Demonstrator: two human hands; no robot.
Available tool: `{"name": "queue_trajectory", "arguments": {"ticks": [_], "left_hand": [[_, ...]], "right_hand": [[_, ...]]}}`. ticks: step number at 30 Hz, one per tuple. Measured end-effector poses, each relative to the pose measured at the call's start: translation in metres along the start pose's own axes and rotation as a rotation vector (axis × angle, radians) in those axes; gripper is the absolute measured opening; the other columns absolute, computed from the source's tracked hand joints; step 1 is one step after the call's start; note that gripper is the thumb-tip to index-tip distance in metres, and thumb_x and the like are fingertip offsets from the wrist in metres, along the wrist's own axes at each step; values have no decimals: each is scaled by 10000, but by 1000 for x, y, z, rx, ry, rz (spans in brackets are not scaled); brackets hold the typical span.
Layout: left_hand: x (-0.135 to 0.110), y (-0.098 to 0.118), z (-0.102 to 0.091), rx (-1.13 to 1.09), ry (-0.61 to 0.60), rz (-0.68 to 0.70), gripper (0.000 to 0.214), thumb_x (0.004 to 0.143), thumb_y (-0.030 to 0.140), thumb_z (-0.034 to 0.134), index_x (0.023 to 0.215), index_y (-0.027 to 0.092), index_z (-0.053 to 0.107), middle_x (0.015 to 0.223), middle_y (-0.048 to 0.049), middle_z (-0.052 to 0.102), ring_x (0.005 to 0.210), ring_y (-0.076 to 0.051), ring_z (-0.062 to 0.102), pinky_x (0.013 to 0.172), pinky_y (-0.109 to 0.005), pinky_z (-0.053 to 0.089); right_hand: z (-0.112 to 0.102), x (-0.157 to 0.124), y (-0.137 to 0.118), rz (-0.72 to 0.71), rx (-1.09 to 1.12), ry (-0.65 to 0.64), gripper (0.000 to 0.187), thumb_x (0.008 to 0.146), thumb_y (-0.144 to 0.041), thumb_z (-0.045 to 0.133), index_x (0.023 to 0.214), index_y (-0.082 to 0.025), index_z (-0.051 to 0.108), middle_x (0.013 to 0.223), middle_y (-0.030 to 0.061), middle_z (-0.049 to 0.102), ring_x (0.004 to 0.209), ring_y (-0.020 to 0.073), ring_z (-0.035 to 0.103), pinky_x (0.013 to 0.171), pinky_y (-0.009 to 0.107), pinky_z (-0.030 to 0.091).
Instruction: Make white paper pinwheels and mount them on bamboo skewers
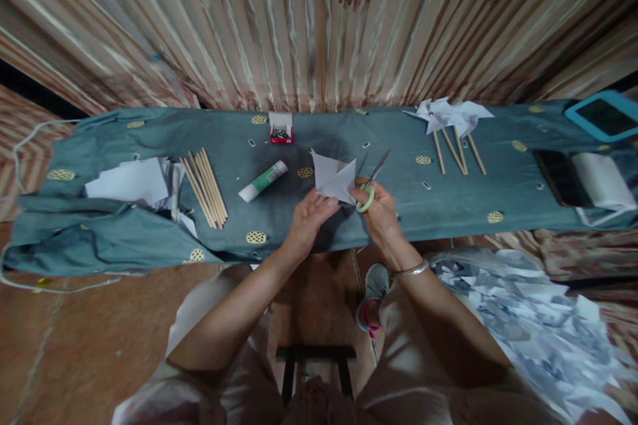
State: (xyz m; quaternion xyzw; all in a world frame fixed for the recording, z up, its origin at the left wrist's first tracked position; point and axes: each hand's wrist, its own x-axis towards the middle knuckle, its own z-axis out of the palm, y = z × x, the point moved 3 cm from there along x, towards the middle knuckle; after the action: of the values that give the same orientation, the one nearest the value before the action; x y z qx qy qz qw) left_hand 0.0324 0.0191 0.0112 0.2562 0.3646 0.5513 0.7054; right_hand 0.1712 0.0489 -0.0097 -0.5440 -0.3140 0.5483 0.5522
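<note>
A white sheet of paper point(333, 176), cut in from its edges with pointed corners, is held over the cloth near the table's front. My left hand point(306, 218) grips its lower left edge between thumb and fingers. Scissors point(367, 196) with pale green handles sit in my right hand point(383, 212), their blades pointing up and right, away from the paper. The fingertips of my right hand also reach the paper's lower right corner. Left of the paper lies a green and white glue stick point(264, 180). Behind it stands an open red and white box point(281, 129) of small metal pieces.
Wooden sticks point(205, 189) and stacked white paper point(129, 182) lie at left. Several paper pinwheels point(461, 116) on sticks rest at back right. A phone point(562, 179) and blue-framed tablet point(605, 116) lie far right. A bag of paper scraps point(538, 319) stands below the table.
</note>
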Motion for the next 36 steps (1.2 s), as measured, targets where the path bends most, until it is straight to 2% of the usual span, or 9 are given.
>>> {"name": "queue_trajectory", "arguments": {"ticks": [2, 4, 6, 9, 12, 17, 22, 27, 36], "left_hand": [[0, -4, -2, 40, 36, -11, 325, 637, 302, 836, 907, 173, 708, 1005, -58, 744, 1143, -255, 625, 1025, -380, 464], [2, -8, -5, 54, 130, -40, 280, 677, 282, 811, 901, 153, 704, 962, -64, 747, 1098, -253, 645, 989, -373, 491], [4, -9, -8, 36, 227, -64, 241, 751, 277, 751, 945, 147, 692, 974, -70, 742, 1061, -246, 658, 936, -364, 523], [8, -3, -12, -4, 300, -59, 250, 852, 265, 634, 1078, 160, 651, 1059, -73, 725, 1022, -223, 672, 866, -341, 553], [13, 11, -14, -36, 294, -37, 331, 885, 251, 575, 1203, 161, 593, 1097, -86, 714, 992, -220, 689, 855, -344, 560], [17, 32, -19, -63, 252, -3, 361, 909, 237, 514, 1247, 122, 565, 1087, -123, 717, 964, -238, 707, 894, -379, 546], [18, 38, -22, -85, 218, -8, 395, 941, 253, 458, 1286, 74, 526, 1039, -145, 725, 919, -241, 717, 869, -383, 551], [19, 35, -21, -109, 217, -43, 404, 936, 253, 474, 1290, 64, 518, 1060, -167, 721, 947, -259, 714, 905, -425, 542], [17, 29, -20, -99, 209, -49, 404, 918, 265, 531, 1267, 64, 527, 1113, -187, 700, 989, -278, 704, 896, -428, 556]], "right_hand": [[2, -2, 0, -25, -48, -26, 433, 524, -451, 816, 798, -216, 577, 637, -71, 533, 575, 84, 458, 545, 223, 375], [5, -5, 1, -35, -103, -71, 435, 549, -463, 808, 820, -221, 569, 613, -76, 527, 545, 82, 448, 515, 220, 369], [9, -9, 1, -28, -142, -122, 447, 555, -470, 814, 837, -221, 572, 594, -78, 538, 520, 81, 451, 494, 221, 370], [12, -14, -2, -22, -173, -196, 467, 551, -490, 828, 842, -212, 591, 581, -65, 572, 516, 95, 499, 489, 229, 393], [10, -19, -9, -7, -216, -318, 465, 604, -539, 800, 871, -203, 620, 628, -28, 636, 552, 115, 565, 517, 239, 430], [-1, -31, -19, 111, -326, -635, 468, 707, -593, 720, 919, -180, 666, 727, 31, 691, 606, 123, 596, 588, 257, 467], [-4, -38, -20, 181, -367, -815, 484, 706, -601, 723, 894, -157, 681, 696, 19, 672, 597, 114, 595, 588, 245, 465], [-2, -38, -9, 224, -361, -879, 513, 695, -599, 733, 909, -136, 679, 655, -3, 650, 560, 97, 575, 554, 225, 441], [2, -37, -10, 197, -373, -861, 553, 687, -633, 719, 906, -126, 677, 635, -4, 632, 541, 98, 561, 545, 237, 448]]}}
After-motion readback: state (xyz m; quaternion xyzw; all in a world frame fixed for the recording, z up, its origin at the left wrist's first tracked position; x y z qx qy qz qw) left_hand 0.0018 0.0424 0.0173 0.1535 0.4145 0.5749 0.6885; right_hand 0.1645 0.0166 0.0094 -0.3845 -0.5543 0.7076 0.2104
